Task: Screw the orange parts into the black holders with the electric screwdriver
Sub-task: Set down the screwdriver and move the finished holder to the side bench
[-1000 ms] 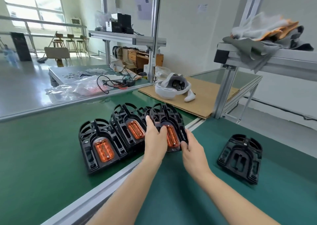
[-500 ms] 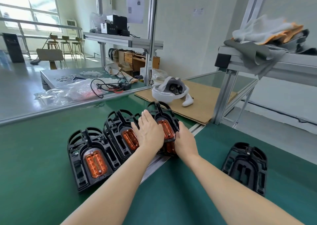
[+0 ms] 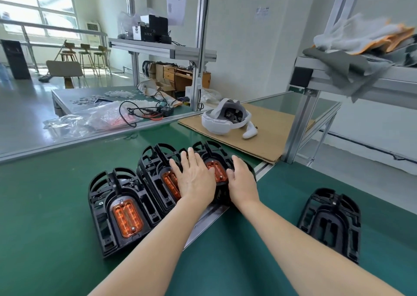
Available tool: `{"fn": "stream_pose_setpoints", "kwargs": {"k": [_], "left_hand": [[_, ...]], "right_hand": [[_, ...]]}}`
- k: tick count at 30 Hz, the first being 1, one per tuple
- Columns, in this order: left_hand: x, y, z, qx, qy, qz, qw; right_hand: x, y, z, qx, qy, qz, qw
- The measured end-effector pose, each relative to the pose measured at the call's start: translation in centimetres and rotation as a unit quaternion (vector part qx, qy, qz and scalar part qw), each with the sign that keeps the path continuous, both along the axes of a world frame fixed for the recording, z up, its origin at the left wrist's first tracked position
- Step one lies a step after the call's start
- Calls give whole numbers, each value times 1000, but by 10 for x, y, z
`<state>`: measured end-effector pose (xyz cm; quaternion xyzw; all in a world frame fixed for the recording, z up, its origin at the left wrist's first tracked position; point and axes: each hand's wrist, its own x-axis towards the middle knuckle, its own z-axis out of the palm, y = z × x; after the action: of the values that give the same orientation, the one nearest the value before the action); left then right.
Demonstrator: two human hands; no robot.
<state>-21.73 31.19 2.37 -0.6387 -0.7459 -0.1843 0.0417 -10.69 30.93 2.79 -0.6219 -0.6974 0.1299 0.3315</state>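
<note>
My left hand [image 3: 195, 178] lies flat, fingers straight, pressing on the third black holder [image 3: 216, 160] in the row, while my right hand [image 3: 242, 180] cups its right edge, fingers bent over the rim; that grip holds nothing else. Its orange part [image 3: 216, 170] shows between my hands. To do this well, I should seat it level beside the other filled holders [image 3: 121, 212] to my left. An empty holder [image 3: 330, 222] waits on the bench [image 3: 45, 194] well to my right. I see no screwdriver.
</note>
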Motion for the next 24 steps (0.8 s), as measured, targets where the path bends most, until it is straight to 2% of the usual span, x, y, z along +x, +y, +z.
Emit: {"fn": "stream_pose_setpoints", "kwargs": {"k": [6, 13, 24], "left_hand": [[3, 1, 4, -27, 23, -9, 999], [7, 1, -1, -4, 19, -13, 1000], [10, -4, -6, 24, 72, -37, 996]], "right_hand": [[7, 2, -6, -11, 14, 36, 999], [16, 3, -14, -32, 2, 70, 997], [19, -4, -21, -31, 40, 41, 998]]}}
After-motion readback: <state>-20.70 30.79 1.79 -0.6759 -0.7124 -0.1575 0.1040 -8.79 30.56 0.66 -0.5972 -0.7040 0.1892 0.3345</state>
